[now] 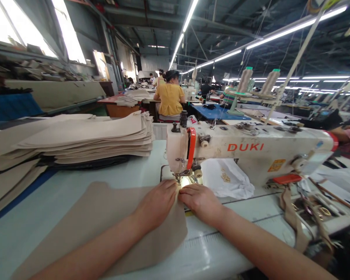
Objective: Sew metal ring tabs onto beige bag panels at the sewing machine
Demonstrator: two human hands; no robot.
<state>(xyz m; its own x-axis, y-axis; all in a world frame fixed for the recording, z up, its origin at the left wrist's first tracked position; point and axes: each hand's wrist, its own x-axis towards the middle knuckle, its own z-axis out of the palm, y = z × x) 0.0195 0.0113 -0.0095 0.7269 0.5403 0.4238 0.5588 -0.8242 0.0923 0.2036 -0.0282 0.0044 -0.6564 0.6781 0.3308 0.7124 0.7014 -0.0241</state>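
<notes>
A large beige fabric panel (105, 217) lies on the pale sewing table, its far right edge under the lit needle area of a white sewing machine (216, 146). Over that panel, close to the presser foot, my left hand (160, 200) has its fingers bent and pressed together on the material. My right hand (202, 202) is closed at the panel's right edge, just right of the needle, fingertips nearly meeting those of the left. The fingertips and the needle point are partly hidden. Behind the needle, a white plastic bag (227, 177) with small gold-coloured pieces lies under the machine arm.
A tall stack of beige panels (90, 134) stands at the left. On the right are fabric strips (291, 217) and a tray with metal rings (323, 212). Thread cones (245, 79) rise behind the machine. A person in yellow (169, 97) sits farther back.
</notes>
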